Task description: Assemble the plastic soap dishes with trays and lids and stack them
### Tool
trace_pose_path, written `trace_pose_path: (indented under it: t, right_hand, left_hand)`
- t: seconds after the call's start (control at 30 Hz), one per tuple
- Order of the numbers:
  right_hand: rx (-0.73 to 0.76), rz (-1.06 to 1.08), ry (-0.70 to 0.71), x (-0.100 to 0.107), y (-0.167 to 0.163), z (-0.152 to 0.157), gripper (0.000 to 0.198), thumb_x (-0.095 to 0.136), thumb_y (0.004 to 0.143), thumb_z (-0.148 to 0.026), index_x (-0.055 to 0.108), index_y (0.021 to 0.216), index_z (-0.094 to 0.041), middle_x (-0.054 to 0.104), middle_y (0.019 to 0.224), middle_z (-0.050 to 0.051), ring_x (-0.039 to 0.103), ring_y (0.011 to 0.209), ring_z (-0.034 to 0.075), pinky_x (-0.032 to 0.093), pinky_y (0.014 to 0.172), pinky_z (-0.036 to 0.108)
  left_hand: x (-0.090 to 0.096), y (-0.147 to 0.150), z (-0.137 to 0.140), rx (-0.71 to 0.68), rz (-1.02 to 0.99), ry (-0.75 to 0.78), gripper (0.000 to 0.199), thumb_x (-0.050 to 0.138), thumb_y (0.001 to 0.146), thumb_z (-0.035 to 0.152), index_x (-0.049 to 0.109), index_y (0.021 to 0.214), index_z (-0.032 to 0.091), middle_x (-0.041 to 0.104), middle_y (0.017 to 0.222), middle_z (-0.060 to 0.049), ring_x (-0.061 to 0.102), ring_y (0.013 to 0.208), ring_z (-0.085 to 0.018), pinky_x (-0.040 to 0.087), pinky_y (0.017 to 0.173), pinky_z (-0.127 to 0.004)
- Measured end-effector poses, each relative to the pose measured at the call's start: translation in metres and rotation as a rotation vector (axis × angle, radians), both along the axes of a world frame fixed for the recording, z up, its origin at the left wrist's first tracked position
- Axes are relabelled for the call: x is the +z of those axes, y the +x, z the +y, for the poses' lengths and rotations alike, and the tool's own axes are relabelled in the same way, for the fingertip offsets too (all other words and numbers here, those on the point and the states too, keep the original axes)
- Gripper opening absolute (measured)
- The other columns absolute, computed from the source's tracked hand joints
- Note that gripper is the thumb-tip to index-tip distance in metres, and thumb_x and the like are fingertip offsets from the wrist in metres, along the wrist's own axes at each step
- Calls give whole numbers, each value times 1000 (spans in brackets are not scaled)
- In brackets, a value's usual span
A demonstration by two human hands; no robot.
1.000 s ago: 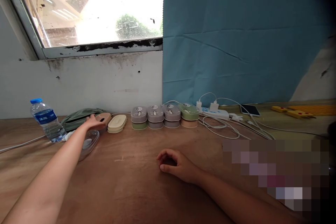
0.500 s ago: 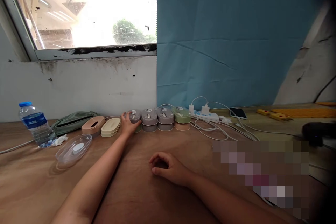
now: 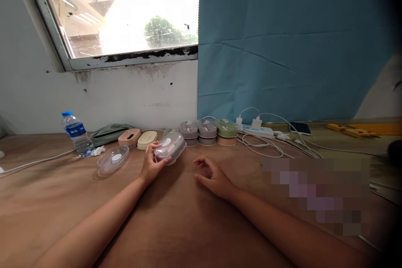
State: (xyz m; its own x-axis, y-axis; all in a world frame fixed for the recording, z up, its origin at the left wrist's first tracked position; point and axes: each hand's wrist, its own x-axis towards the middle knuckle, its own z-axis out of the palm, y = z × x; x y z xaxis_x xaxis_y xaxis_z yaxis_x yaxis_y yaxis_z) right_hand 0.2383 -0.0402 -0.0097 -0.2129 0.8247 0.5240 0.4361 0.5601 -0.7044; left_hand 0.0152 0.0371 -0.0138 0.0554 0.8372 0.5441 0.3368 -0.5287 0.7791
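Note:
My left hand (image 3: 153, 161) grips a grey lunch box lid (image 3: 171, 148), tilted above the table, with a clear plastic layer and a white round patch facing me. Behind it a green lunch box (image 3: 171, 131) is partly covered from view. To its right stand two grey lunch boxes (image 3: 189, 130) (image 3: 207, 130) and one green-topped lunch box (image 3: 226, 127) with a peach base. My right hand (image 3: 213, 178) hovers over the table with curved fingers apart, holding nothing. On the left lie a clear plastic lid (image 3: 113, 160), cream lids (image 3: 147, 139) and a peach lid (image 3: 129, 137).
A water bottle (image 3: 77, 134) stands at the left beside crumpled tissue (image 3: 98, 150) and a green pouch (image 3: 109, 135). White cables (image 3: 266, 146) run from a power strip (image 3: 259, 130) on the right. Farther right are a phone (image 3: 300, 128) and yellow tools (image 3: 361, 133).
My left hand has lifted the grey lid off the row, drawn it nearer and tilted it. My right hand stays near the middle, its fingers more open. The view has shifted.

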Motion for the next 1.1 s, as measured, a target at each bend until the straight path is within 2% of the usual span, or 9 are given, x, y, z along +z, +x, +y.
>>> trace_pose_path:
  t: [0.1, 0.2, 0.33, 0.5, 0.67, 0.83, 0.9, 0.97, 1.1]
  right_hand:
    - [-21, -5, 36, -2, 0, 1, 40, 58, 69, -18, 46, 106, -21, 45, 109, 7, 44, 102, 21, 36, 91, 37]
    - [89, -22, -54, -4, 1, 1, 56, 63, 67, -23, 39, 117, -20, 39, 120, 9, 40, 111, 23, 33, 95, 39]
    - [310, -55, -228, -4, 2, -1, 71, 66, 66, -30, 29, 126, -19, 38, 128, 10, 37, 117, 23, 31, 98, 38]
    - [364, -20, -247, -4, 3, 1, 71, 67, 66, -35, 31, 125, -19, 39, 128, 12, 38, 118, 24, 30, 99, 39]
    - [342, 4, -296, -3, 0, 1, 70, 66, 67, -39, 30, 125, -19, 43, 125, 12, 44, 114, 24, 34, 97, 39]
    - [262, 49, -325, -7, -1, 5, 84, 66, 66, -41, 19, 133, -21, 34, 133, 14, 42, 116, 23, 33, 98, 39]
    - [240, 30, -353, -9, 0, 8, 81, 65, 67, -42, 22, 133, -21, 34, 133, 13, 43, 115, 23, 35, 97, 40]
    - [226, 0, -362, -10, 1, 9, 74, 64, 68, -41, 28, 130, -21, 38, 132, 11, 44, 113, 23, 36, 96, 40]
    - [216, -35, -356, -10, 2, 9, 63, 62, 72, -36, 34, 126, -21, 42, 129, 9, 45, 112, 23, 38, 94, 39]
  left_hand:
    - [-2, -13, -29, -427, -58, -97, 47, 70, 60, 30, 43, 97, 22, 34, 124, -8, 41, 114, -23, 37, 92, -34]
    - [2, -23, -45, -722, -18, -215, 50, 74, 56, 25, 45, 96, 22, 33, 124, -8, 43, 111, -23, 38, 89, -33]
    - [6, -29, -45, -841, 25, -283, 56, 78, 48, 23, 46, 93, 20, 33, 124, -8, 42, 109, -22, 38, 86, -31]
    - [5, -28, -41, -891, -47, -396, 62, 80, 44, 26, 40, 91, 22, 40, 117, -6, 49, 99, -19, 39, 80, -29]
    - [11, -24, -45, -758, 7, -356, 47, 71, 59, 40, 43, 91, 20, 52, 90, -1, 53, 87, -15, 39, 76, -26]
    - [10, -21, -39, -474, -5, -344, 35, 41, 79, 52, 44, 84, 18, 59, 77, -4, 58, 78, -17, 44, 69, -28]
    - [5, -23, -32, -323, 35, -326, 37, 30, 83, 51, 44, 82, 17, 60, 72, -5, 59, 73, -17, 45, 66, -30]
    - [1, -26, -24, -188, 79, -292, 35, 31, 82, 48, 45, 84, 16, 60, 76, -7, 58, 73, -19, 45, 68, -34]
    - [1, -34, -19, -28, 157, -148, 45, 54, 71, 43, 45, 105, 15, 49, 110, -13, 48, 100, -25, 36, 88, -41]
